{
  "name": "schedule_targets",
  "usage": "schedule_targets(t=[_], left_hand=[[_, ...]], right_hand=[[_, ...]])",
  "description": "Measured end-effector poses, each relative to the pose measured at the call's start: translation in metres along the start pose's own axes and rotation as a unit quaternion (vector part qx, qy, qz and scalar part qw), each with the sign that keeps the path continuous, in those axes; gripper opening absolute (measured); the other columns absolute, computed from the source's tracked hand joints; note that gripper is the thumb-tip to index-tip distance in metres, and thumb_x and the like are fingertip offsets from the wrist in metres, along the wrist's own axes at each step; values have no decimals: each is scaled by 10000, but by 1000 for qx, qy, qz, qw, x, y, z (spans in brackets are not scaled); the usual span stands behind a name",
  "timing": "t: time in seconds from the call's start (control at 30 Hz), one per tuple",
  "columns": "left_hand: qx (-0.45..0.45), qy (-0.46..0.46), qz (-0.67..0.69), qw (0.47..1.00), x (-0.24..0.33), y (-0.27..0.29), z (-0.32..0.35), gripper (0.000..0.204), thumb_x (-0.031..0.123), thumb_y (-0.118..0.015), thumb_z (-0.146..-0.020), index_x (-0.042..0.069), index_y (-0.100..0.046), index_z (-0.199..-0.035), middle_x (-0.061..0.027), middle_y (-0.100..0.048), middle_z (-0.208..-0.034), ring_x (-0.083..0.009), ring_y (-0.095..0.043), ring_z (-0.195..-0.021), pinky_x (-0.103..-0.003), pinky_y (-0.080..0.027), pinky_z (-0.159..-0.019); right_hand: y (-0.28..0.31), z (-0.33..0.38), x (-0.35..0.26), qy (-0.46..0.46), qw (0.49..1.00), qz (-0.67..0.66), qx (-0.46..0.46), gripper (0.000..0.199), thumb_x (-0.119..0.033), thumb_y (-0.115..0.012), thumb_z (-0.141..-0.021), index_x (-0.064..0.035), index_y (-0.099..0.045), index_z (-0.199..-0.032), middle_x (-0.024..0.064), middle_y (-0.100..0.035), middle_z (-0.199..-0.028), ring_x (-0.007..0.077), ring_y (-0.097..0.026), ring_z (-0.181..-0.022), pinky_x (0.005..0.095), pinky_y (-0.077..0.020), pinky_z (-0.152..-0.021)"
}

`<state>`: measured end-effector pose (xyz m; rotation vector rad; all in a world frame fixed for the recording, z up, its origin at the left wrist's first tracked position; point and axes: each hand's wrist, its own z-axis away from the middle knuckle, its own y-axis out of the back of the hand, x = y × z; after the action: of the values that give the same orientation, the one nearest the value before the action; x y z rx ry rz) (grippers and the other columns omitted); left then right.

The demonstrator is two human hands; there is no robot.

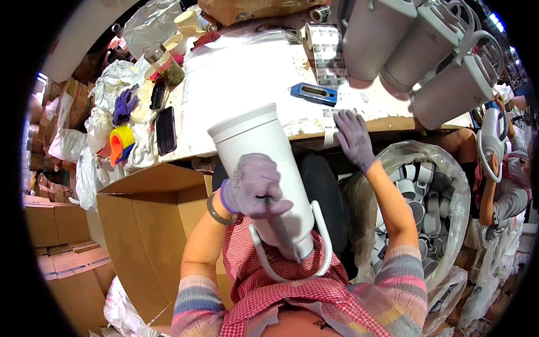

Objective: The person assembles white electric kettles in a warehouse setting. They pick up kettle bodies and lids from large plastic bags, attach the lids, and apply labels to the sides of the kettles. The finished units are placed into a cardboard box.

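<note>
A large light-grey tumbler (283, 160) leans in my lap, its wide end toward the table and a looped handle (324, 241) near my apron. My left hand (255, 185), in a purple-grey knit glove, lies over the tumbler's side with its fingers curled in. A small dark spot shows at the fingers, but I cannot make out what they hold. My right hand (355, 140), gloved alike, is held out at the table's front edge, fingers spread. Its fingertips are beside the hanging end of a label strip (331, 135).
A blue tool (314, 94) and a label roll (325, 48) lie on the table. Several grey tumblers (452, 92) stand at the right. A plastic-lined bin (457, 185) of grey parts is right of my legs, an open carton (135, 230) left. A co-worker's hand (494, 163) holds a tumbler.
</note>
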<state>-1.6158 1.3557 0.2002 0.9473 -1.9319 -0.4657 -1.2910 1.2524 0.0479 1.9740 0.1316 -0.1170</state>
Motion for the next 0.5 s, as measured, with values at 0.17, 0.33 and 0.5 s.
schedule_targets(t=[0.17, 0.33, 0.5], left_hand=[[55, 22, 109, 992, -6, 10, 15, 175, 181, -810, -656, 106, -652, -665, -41, -610, -692, -226, -598, -606, -369, -503, -608], [321, 223, -115, 913, -27, 32, 6, 448, 88, -725, -726, -1, -614, -1150, -156, -611, -1131, -300, -578, -1076, -424, -454, -978], [312, 323, -118, 886, -70, 30, 38, 423, 107, -710, -771, 16, -606, -1171, -154, -613, -1110, -289, -585, -1049, -373, -459, -951]], right_hand=[[27, 8, -1, 13, 995, -96, -13, 393, -273, -697, -827, -115, -638, -1183, 110, -607, -1208, 323, -527, -1190, 475, -368, -1057], [8, -29, 33, 33, 982, -172, -65, 280, -330, -758, -753, -184, -729, -990, 39, -644, -975, 263, -575, -968, 412, -445, -874], [5, -33, 17, 35, 979, -195, -46, 203, -275, -777, -736, -166, -723, -899, 15, -657, -918, 258, -605, -906, 403, -469, -827]])
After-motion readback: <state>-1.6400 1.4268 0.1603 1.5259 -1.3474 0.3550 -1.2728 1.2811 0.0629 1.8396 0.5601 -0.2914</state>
